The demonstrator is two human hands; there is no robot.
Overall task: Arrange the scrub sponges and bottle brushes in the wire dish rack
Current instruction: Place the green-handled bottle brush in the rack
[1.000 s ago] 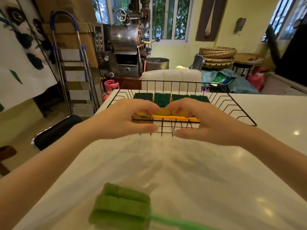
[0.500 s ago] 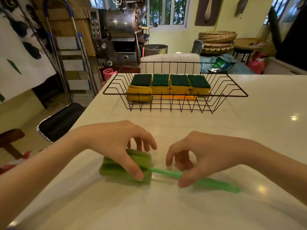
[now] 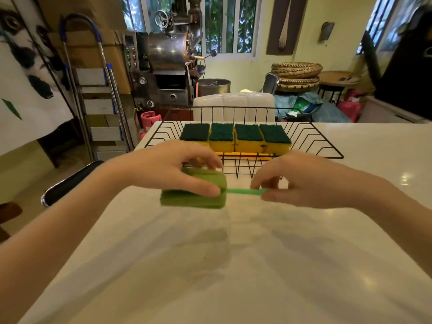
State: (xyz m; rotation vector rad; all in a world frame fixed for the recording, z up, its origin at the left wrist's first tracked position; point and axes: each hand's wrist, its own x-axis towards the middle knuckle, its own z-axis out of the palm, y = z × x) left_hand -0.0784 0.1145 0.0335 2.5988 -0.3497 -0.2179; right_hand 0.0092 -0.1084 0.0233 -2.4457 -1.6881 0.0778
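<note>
White counter [image 3: 233,265] fills the lower frame; wire rack [image 3: 327,146] at centre top holds four scrub sponges [image 3: 235,135] side by side. Just below the rack, left hand [image 3: 168,169] grips the bottle brush [image 3: 194,197] by its green sponge head; right hand [image 3: 311,181] pinches its handle.

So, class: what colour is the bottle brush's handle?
Bright green, like its sponge head; the bottle brush shows in the head view.
</note>
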